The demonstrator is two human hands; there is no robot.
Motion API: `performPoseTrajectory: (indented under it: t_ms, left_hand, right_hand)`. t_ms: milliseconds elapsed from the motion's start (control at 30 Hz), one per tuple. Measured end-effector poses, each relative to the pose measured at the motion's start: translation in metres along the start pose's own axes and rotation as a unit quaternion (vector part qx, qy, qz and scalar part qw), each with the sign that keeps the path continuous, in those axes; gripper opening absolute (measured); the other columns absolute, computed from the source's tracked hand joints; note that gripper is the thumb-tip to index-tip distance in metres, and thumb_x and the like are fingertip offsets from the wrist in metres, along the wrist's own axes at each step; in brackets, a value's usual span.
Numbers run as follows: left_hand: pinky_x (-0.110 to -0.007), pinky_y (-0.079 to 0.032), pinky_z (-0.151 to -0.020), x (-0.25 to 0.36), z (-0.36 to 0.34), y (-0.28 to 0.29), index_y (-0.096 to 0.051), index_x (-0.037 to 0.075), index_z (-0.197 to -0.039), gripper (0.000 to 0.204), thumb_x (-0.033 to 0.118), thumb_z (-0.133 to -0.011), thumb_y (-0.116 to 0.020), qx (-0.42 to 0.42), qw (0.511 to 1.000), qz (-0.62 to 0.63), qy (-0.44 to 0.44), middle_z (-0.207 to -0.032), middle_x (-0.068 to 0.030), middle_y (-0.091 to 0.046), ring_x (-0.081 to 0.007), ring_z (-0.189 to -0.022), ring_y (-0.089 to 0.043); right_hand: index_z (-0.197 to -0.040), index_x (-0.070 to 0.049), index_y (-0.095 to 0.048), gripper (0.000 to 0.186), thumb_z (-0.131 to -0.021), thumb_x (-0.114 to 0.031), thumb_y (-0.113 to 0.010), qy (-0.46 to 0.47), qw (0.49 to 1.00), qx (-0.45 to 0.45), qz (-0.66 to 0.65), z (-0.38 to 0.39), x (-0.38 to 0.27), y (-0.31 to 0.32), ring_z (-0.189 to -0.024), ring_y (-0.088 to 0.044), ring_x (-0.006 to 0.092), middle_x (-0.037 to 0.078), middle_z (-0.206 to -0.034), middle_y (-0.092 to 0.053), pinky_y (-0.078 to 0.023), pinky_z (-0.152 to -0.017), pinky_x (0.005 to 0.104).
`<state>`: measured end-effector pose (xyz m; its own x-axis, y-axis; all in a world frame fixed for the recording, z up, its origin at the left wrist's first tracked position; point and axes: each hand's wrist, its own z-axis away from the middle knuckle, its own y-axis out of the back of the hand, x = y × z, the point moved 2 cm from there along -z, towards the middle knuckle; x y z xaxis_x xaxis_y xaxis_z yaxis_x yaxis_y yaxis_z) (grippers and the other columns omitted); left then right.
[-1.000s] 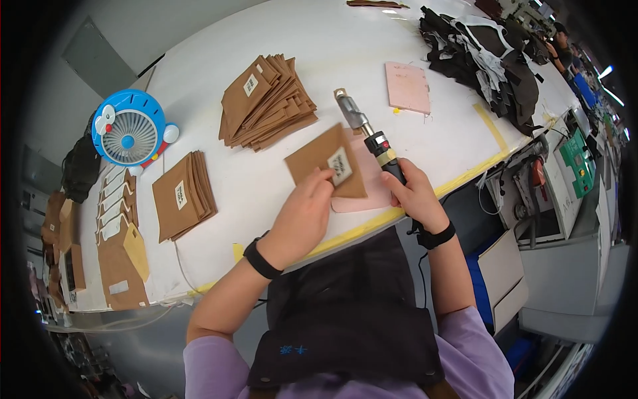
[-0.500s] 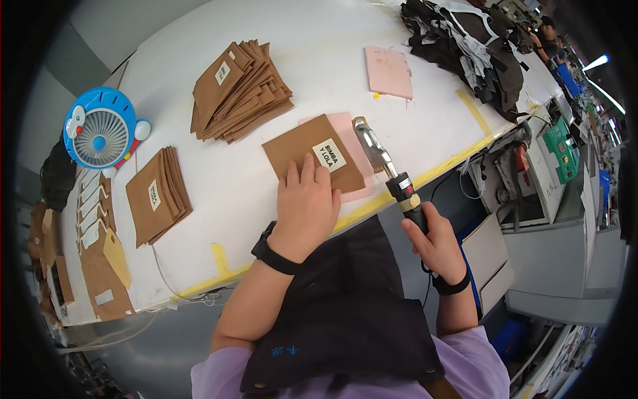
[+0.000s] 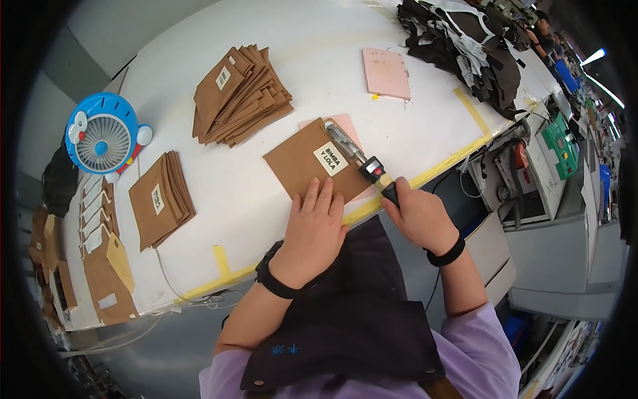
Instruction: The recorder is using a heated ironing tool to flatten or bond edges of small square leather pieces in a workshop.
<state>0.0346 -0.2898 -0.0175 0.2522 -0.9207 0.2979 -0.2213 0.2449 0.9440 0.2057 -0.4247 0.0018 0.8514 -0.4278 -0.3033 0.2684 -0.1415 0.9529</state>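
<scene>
A flat brown piece (image 3: 299, 156) with a white printed label (image 3: 330, 158) lies near the table's front edge, over a pink sheet (image 3: 351, 126) that peeks out along its right side. My left hand (image 3: 316, 233) is open, its outstretched fingertips pressing the lower edge of the brown piece. In my right hand (image 3: 422, 216), closed round the black handle, is a small handheld iron (image 3: 344, 143) with a long silver metal head. That head lies over the right edge of the brown piece, just right of the label; whether it touches cannot be told.
Brown labelled pieces form a large stack (image 3: 242, 96) behind and a smaller stack (image 3: 161, 199) at left. A blue fan (image 3: 102, 133) stands far left, beside brown pieces with white cords (image 3: 100, 229). Farther back lie a pink pad (image 3: 387, 73) and a dark fabric heap (image 3: 465, 53).
The iron has moved left from beside the brown piece onto its right edge. My left hand has slid down toward the piece's lower edge, uncovering more of the label's surroundings.
</scene>
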Motion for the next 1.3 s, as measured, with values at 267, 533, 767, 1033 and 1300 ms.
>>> performPoseTrajectory:
  t_ms: [267,533,767,1033,1300]
  left_hand:
    - [-0.050,-0.044,-0.108,0.009,0.020,0.002,-0.057,-0.004,-0.137,0.062,0.029,-0.088,-0.076,-0.008,0.999,-0.028,-0.040,-0.148,-0.0282,-0.049,-0.0432,-0.139,-0.047]
    - [-0.047,-0.041,-0.108,0.002,0.019,0.012,-0.059,-0.002,-0.136,0.060,0.030,-0.087,-0.076,0.021,0.999,-0.002,-0.050,-0.145,-0.0215,-0.056,-0.0357,-0.135,-0.052]
    - [-0.048,-0.038,-0.109,0.000,0.023,0.008,-0.059,-0.002,-0.135,0.061,0.031,-0.088,-0.075,0.015,0.999,0.008,-0.041,-0.146,-0.0214,-0.055,-0.0347,-0.136,-0.049]
    - [-0.056,-0.039,-0.112,-0.002,0.027,0.004,-0.058,-0.004,-0.136,0.062,0.033,-0.089,-0.074,0.003,0.999,-0.004,-0.049,-0.149,-0.0228,-0.051,-0.0369,-0.141,-0.044]
    - [-0.057,-0.039,-0.112,0.002,0.028,0.005,-0.058,-0.005,-0.136,0.062,0.032,-0.089,-0.074,-0.007,0.999,-0.007,-0.044,-0.150,-0.0240,-0.049,-0.0373,-0.143,-0.043]
  right_hand:
    - [-0.100,0.001,-0.051,0.040,-0.101,-0.037,-0.060,-0.017,0.996,-0.081,0.025,0.026,0.003,0.032,-0.067,-0.065,0.0433,0.021,-0.069,-0.065,-0.051,-0.060,0.0518]
    - [-0.095,0.001,-0.052,0.040,-0.102,-0.037,-0.059,0.034,0.999,-0.028,0.018,-0.051,-0.002,0.001,-0.070,-0.067,0.0431,0.022,-0.072,-0.066,-0.054,-0.062,0.0509]
    - [-0.100,0.002,-0.051,0.039,-0.102,-0.037,-0.057,-0.031,0.992,-0.119,0.006,-0.019,-0.002,0.019,-0.072,-0.067,0.0459,0.024,-0.074,-0.066,-0.054,-0.065,0.0528]
    - [-0.098,0.005,-0.052,0.045,-0.103,-0.040,-0.057,0.010,0.995,-0.095,-0.014,-0.067,0.000,0.002,-0.080,-0.067,0.0478,0.027,-0.080,-0.067,-0.054,-0.071,0.0536]
    - [-0.101,0.007,-0.052,0.047,-0.105,-0.040,-0.054,0.025,0.993,-0.110,-0.032,-0.040,0.010,0.016,-0.071,-0.067,0.0441,0.027,-0.075,-0.066,-0.053,-0.066,0.0504]
